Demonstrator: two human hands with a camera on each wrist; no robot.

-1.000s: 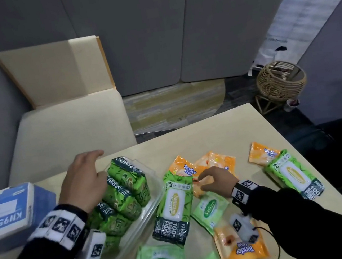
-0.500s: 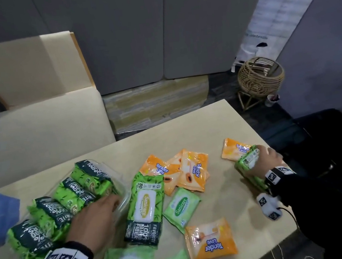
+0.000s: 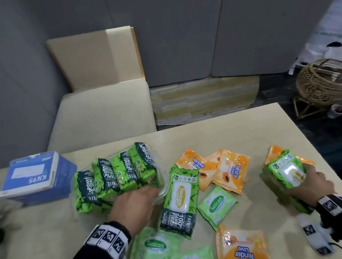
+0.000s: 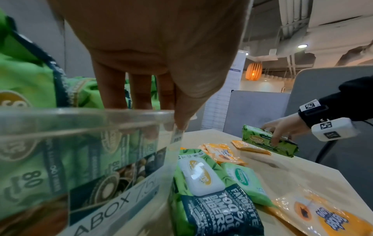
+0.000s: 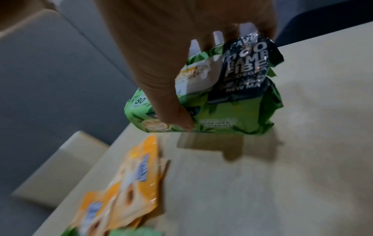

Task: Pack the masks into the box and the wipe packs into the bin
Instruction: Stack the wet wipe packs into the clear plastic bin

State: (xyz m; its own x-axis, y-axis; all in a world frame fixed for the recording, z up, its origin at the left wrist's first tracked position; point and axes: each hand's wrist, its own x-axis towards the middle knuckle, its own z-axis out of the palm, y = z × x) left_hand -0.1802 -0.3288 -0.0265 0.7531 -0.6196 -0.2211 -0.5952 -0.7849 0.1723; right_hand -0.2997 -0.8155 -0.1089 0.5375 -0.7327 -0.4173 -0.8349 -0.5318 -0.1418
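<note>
Right hand (image 3: 309, 184): fingers (image 5: 177, 115) clamped round a large green wipe pack (image 3: 286, 170), lifted off the table (image 3: 243, 132) near its right edge. Left hand (image 3: 132, 205): fingers (image 4: 141, 92) straight, hooked over the near rim of the clear bin (image 4: 86, 116), thumb outside, steadying it. Bin sits left of centre, already holding a row of green packs on edge.

Step in hand, by my reading: carrying this pack to the bin. Next move calls for a leftward swing and a slot beside the row.

Loose packs scattered, orange and green. Blue mask box (image 3: 36, 179) far left. Pale table; grey partitions, beige seat, wicker basket (image 3: 328, 83) beyond.
</note>
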